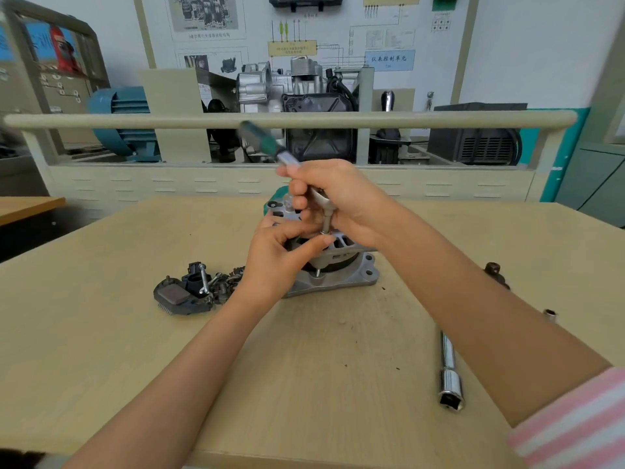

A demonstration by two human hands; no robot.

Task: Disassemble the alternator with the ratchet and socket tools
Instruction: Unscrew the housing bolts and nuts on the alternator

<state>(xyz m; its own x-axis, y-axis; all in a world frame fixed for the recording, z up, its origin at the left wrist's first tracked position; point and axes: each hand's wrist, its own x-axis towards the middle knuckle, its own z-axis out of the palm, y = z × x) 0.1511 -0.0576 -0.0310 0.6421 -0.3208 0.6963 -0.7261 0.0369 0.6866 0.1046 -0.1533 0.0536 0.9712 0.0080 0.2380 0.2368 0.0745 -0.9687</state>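
The silver alternator (341,265) stands on the wooden table (101,333) at the middle. My right hand (341,198) grips the head of a ratchet (267,143) whose green and black handle points up and to the left, blurred. Its socket (326,223) points down onto the top of the alternator housing. My left hand (280,255) holds the alternator's left side, fingers curled round the housing, thumb near the socket tip.
Removed black parts and bolts (192,289) lie left of the alternator. A chrome extension bar with socket (449,370) lies at the right, a small socket (550,314) and a dark nut (493,269) beyond it. A beige rail (135,120) and a display engine (287,93) stand behind.
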